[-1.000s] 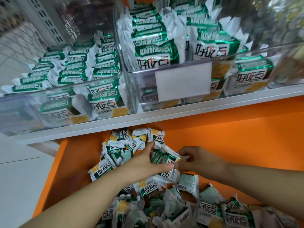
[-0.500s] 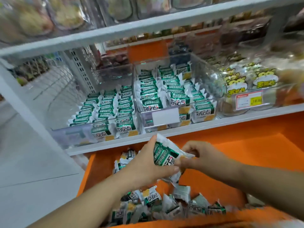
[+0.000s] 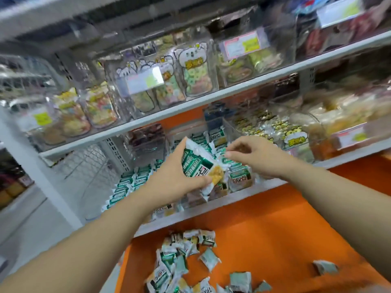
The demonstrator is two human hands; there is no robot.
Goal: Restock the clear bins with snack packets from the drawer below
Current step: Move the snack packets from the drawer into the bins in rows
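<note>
Clutches crinkly green-and-white foil snack packets in left hand, fingers curled around; right hand fingers bent, grasp unclear; clear plastic bins blurred.

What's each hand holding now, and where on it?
Left hand grips green snack packets, thumb under the lower end, fingers over the top. Right hand is at their right edge; whether it pinches them cannot be told.
</note>
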